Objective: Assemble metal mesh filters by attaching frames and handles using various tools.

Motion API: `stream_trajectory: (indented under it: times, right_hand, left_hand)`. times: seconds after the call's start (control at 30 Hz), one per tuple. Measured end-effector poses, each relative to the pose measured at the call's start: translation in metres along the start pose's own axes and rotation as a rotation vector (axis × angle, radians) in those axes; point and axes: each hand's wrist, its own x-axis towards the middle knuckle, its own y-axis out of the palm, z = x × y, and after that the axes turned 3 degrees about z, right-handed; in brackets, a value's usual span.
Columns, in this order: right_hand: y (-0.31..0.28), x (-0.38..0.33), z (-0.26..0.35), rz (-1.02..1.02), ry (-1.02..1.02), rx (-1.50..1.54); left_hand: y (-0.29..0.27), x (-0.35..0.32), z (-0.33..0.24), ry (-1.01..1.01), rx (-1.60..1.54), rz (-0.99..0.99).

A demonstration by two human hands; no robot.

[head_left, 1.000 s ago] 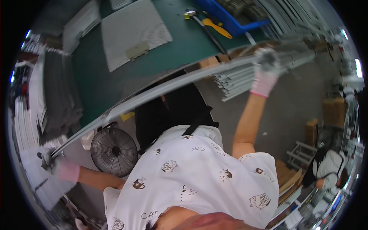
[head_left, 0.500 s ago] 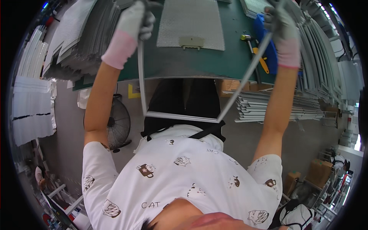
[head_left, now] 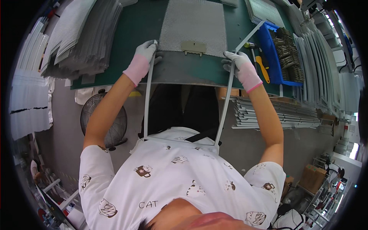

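Note:
I hold a thin grey metal frame strip bent into a U (head_left: 147,103), its closed side against my shirt. My left hand (head_left: 145,55), in a grey glove with a pink cuff, grips the left leg at the table edge. My right hand (head_left: 238,63), gloved the same way, grips the right leg (head_left: 224,111), whose end runs up past the hand toward the blue bin. Between both hands a rectangular metal mesh panel (head_left: 193,27) with a small tan latch (head_left: 194,47) lies flat on the green table (head_left: 142,23).
A pile of mesh sheets (head_left: 73,42) lies at the table's left. A blue bin of dark parts (head_left: 281,50) and a yellow-handled tool (head_left: 261,67) sit at the right. Metal strips (head_left: 276,113) are stacked on a low shelf, and a floor fan (head_left: 103,119) stands below left.
My hands have come down and closer together, bringing the frame's two legs to either side of the mesh panel. A second ago the strip was held stretched out wide.

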Motion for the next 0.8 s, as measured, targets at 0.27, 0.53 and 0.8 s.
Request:
stream_trajectory:
  times: [0.27, 0.53, 0.8]
  right_hand:
    - [-0.015, 0.009, -0.008, -0.004, 0.010, -0.163]
    - [-0.043, -0.005, -0.025, 0.224, -0.154, 0.147]
    - [-0.032, -0.013, -0.029, 0.156, -0.207, 0.164]
  left_hand:
    - [-0.002, 0.000, 0.008, -0.025, -0.080, 0.037]
    - [0.003, -0.011, 0.034, 0.103, -0.214, -0.014]
    - [0.003, -0.012, 0.033, 0.032, -0.440, 0.044]
